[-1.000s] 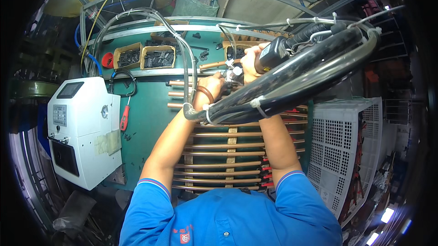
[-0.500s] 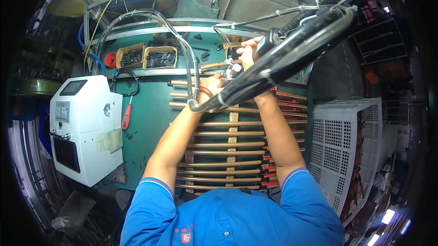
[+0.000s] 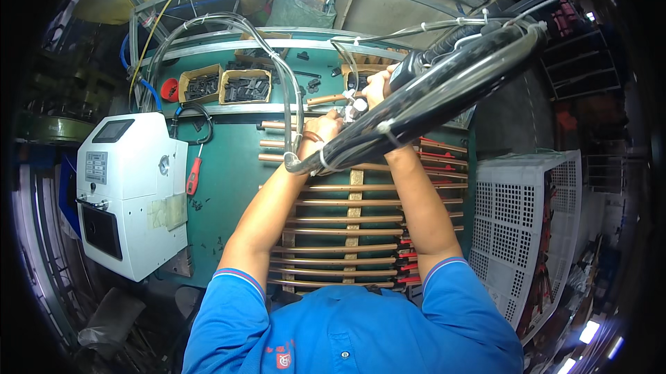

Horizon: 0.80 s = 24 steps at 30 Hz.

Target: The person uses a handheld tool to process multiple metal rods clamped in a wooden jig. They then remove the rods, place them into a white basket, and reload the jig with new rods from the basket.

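My right hand is closed round the body of a black handheld power tool, partly hidden behind a thick bundle of black and clear hoses. The tool slants down to the left, toward a shiny metal fitting. My left hand lies beside that fitting with its fingers bent together; what they grip is hidden. A brown curved piece shows at the back of this hand. Just beyond, a copper-coloured rod reaches from the left toward my right hand.
Several copper-coloured rods with red parts lie in rows on the green table. Cartons of black parts stand behind a metal rail. At left are a white machine and a red-handled screwdriver; at right, a white perforated crate.
The hose bundle has shifted slightly right and down. My right hand's raised fingers have drawn in lower around the black tool. My left hand has hardly moved.
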Motion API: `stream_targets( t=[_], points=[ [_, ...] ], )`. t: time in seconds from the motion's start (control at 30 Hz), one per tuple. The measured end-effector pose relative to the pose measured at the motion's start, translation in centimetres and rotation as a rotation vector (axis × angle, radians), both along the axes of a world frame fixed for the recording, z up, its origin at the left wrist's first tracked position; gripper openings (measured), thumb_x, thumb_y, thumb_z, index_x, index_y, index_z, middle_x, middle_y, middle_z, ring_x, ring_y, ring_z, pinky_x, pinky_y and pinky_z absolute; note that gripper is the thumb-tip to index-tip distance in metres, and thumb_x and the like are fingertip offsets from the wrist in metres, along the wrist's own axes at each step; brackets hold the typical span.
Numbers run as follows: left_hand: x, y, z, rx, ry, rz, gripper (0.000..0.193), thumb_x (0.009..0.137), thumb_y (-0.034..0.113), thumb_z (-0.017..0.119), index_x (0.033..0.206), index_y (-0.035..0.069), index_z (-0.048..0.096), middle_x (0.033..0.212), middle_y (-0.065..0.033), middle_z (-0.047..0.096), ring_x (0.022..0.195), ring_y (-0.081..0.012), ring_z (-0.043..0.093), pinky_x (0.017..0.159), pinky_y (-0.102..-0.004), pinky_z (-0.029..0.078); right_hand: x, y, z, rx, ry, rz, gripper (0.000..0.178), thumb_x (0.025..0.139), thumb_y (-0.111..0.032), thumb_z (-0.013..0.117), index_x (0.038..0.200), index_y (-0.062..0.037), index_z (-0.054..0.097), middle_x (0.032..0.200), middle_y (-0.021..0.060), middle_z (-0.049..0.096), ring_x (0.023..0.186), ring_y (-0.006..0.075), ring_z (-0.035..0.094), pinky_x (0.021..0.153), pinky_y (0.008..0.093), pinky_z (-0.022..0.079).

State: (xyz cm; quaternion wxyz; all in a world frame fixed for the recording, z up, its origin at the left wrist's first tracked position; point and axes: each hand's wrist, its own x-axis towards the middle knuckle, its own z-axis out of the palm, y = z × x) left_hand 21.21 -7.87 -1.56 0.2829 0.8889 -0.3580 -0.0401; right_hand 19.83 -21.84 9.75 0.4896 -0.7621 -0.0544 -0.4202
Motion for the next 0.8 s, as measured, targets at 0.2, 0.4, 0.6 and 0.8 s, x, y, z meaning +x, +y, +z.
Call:
stream_targets(
  t=[0.2, 0.4, 0.6, 0.8],
  points=[
    [0.0, -0.8, 2.2, 0.154, 0.362, 0.200, 0.030, 0.092, 0.028, 0.046, 0.107, 0.008, 0.062, 0.112, -0.0191, 0.059, 0.090, -0.0382, 0.063, 0.080, -0.0473, 0.049, -0.1, 1.2, 0.2, 0.174, 0.005, 0.082, 0.030, 0.069, -0.004, 0.069, 0.095, -0.0020, 0.054, 0.075, 0.0033, 0.060, 0.064, 0.0132, 0.058, 0.063, 0.0254, 0.049],
    [0.2, -1.2, -2.9, -0.391, 0.550, 0.241, 0.024, 0.080, 0.018, 0.068, 0.098, 0.002, 0.064, 0.096, -0.0191, 0.064, 0.081, -0.0350, 0.063, 0.069, -0.0427, 0.052, -0.6, 1.7, 2.8, 0.215, 0.074, 0.268, 0.033, 0.086, 0.007, 0.057, 0.115, -0.0006, 0.044, 0.102, 0.0099, 0.056, 0.089, 0.0166, 0.059, 0.075, 0.0269, 0.053],
    [-0.2, -1.5, -5.7, -0.537, 0.373, 0.181, 0.025, 0.082, 0.022, 0.059, 0.098, 0.003, 0.064, 0.093, -0.0165, 0.060, 0.080, -0.0300, 0.064, 0.068, -0.0394, 0.054, -0.3, 0.2, 0.4, 0.324, 0.116, 0.098, 0.027, 0.079, 0.001, 0.058, 0.104, -0.0020, 0.050, 0.085, 0.0057, 0.059, 0.075, 0.0154, 0.059, 0.069, 0.0267, 0.049],
    [-1.1, -0.6, 0.6, -0.254, 0.166, 0.150, 0.027, 0.081, 0.029, 0.056, 0.086, 0.004, 0.063, 0.092, -0.0185, 0.055, 0.079, -0.0371, 0.064, 0.070, -0.0459, 0.052, -0.7, -0.6, -1.0, 0.137, 0.078, -0.012, 0.024, 0.069, -0.001, 0.066, 0.090, -0.0012, 0.055, 0.072, 0.0055, 0.059, 0.062, 0.0175, 0.057, 0.062, 0.0282, 0.047]
  ],
)
